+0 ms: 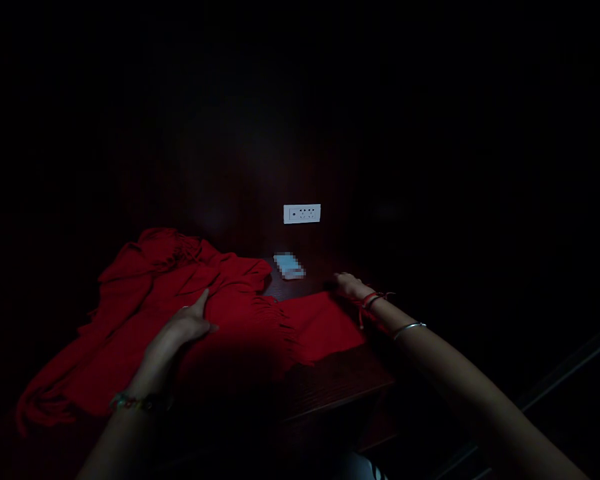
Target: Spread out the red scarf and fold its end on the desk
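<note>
A red fringed scarf (230, 333) lies spread over a dark wooden surface, bunched in folds on its left and flatter on its right. My left hand (185, 323) rests on the cloth, open, with index finger and thumb apart. At the far right corner of the scarf, my right hand (350, 285) has its fingers curled down on the fabric edge; the fingertips are dim. One fringed edge crosses the cloth between my hands.
Behind the scarf lies a pale blue-white rectangular item (289, 265), blurred by pixels. A white socket panel (302, 214) is on the dark wall. The front edge of the wooden surface (350, 390) shows below the cloth. Darkness hides much of the surroundings.
</note>
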`<state>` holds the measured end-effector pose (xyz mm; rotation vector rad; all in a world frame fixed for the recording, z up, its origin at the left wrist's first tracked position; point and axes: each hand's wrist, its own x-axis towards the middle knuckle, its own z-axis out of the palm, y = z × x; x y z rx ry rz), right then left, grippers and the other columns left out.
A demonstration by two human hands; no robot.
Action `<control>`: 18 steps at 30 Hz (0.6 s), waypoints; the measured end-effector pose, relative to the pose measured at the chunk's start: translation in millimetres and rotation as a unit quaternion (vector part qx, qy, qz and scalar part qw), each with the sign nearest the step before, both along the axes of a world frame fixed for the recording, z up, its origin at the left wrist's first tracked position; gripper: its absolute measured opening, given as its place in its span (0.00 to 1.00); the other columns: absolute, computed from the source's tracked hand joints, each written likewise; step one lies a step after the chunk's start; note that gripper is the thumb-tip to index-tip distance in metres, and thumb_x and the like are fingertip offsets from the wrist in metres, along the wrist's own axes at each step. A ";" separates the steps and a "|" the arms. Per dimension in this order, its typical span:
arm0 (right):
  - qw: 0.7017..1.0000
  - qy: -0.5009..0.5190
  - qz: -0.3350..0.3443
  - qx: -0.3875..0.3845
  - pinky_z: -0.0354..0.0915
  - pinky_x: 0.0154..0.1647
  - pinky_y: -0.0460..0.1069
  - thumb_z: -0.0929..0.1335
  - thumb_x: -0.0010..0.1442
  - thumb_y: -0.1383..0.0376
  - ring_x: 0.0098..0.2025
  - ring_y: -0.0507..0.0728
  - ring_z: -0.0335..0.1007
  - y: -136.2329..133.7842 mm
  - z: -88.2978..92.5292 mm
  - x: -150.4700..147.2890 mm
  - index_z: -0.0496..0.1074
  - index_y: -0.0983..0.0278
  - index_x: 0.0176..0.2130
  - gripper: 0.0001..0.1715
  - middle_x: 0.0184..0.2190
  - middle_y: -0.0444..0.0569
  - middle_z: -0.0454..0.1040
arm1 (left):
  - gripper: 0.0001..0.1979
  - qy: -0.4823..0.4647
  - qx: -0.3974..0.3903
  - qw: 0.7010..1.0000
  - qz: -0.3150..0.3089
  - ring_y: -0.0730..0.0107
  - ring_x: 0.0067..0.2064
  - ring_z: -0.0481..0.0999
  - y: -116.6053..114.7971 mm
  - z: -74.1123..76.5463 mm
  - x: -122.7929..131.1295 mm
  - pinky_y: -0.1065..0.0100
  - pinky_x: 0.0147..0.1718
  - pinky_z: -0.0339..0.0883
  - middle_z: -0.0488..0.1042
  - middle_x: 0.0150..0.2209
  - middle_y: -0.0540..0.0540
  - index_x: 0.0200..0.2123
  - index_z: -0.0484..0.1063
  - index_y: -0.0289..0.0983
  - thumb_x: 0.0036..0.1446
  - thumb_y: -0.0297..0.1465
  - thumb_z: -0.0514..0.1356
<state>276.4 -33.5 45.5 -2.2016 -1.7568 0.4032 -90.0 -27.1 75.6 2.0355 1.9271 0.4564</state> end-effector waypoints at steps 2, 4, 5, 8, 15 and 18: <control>0.998 -0.041 0.014 0.050 0.47 0.53 0.62 0.65 0.53 0.67 0.57 0.65 0.47 -10.0 -15.0 -19.3 0.63 0.65 0.50 0.23 0.55 0.60 0.56 | 0.43 0.109 0.009 0.993 0.035 0.41 0.48 0.65 -13.2 4.7 11.1 0.52 0.41 0.60 0.59 0.53 0.30 0.60 0.45 0.38 0.41 0.34 0.61; 0.990 -0.080 0.070 0.089 0.41 0.55 0.64 0.61 0.57 0.59 0.60 0.64 0.39 -24.4 -31.8 -33.5 0.58 0.61 0.54 0.26 0.58 0.56 0.50 | 0.39 0.185 0.067 0.980 0.024 0.39 0.50 0.62 -26.4 8.3 26.1 0.49 0.42 0.57 0.56 0.54 0.29 0.60 0.45 0.38 0.45 0.36 0.58; 0.986 -0.093 0.103 0.093 0.40 0.55 0.65 0.59 0.58 0.56 0.61 0.64 0.37 -31.7 -39.6 -37.8 0.56 0.59 0.56 0.27 0.59 0.54 0.48 | 0.37 0.202 0.101 0.974 -0.001 0.40 0.50 0.61 -31.6 7.7 34.8 0.49 0.43 0.56 0.56 0.54 0.29 0.60 0.46 0.37 0.47 0.37 0.57; 0.980 -0.099 0.163 0.056 0.38 0.54 0.68 0.53 0.59 0.50 0.61 0.63 0.36 -47.3 -57.0 -38.3 0.50 0.57 0.58 0.30 0.61 0.51 0.46 | 0.31 0.188 0.152 0.961 -0.135 0.45 0.54 0.57 -37.7 -8.6 61.3 0.54 0.49 0.53 0.56 0.56 0.34 0.58 0.51 0.37 0.52 0.40 0.53; 0.980 -0.140 0.139 0.017 0.35 0.57 0.65 0.47 0.60 0.48 0.62 0.60 0.33 -38.5 -65.6 13.0 0.45 0.55 0.60 0.32 0.62 0.46 0.41 | 0.25 0.177 0.143 0.958 -0.176 0.48 0.58 0.51 -31.7 -64.8 81.4 0.50 0.52 0.47 0.53 0.59 0.41 0.57 0.53 0.41 0.57 0.41 0.47; 0.984 -0.157 0.088 0.002 0.36 0.57 0.65 0.47 0.60 0.48 0.62 0.61 0.33 -31.1 -63.6 39.9 0.46 0.55 0.60 0.32 0.62 0.47 0.41 | 0.25 0.186 0.151 0.954 -0.179 0.49 0.58 0.51 -32.2 -65.4 78.8 0.49 0.52 0.48 0.53 0.59 0.42 0.58 0.51 0.41 0.58 0.41 0.46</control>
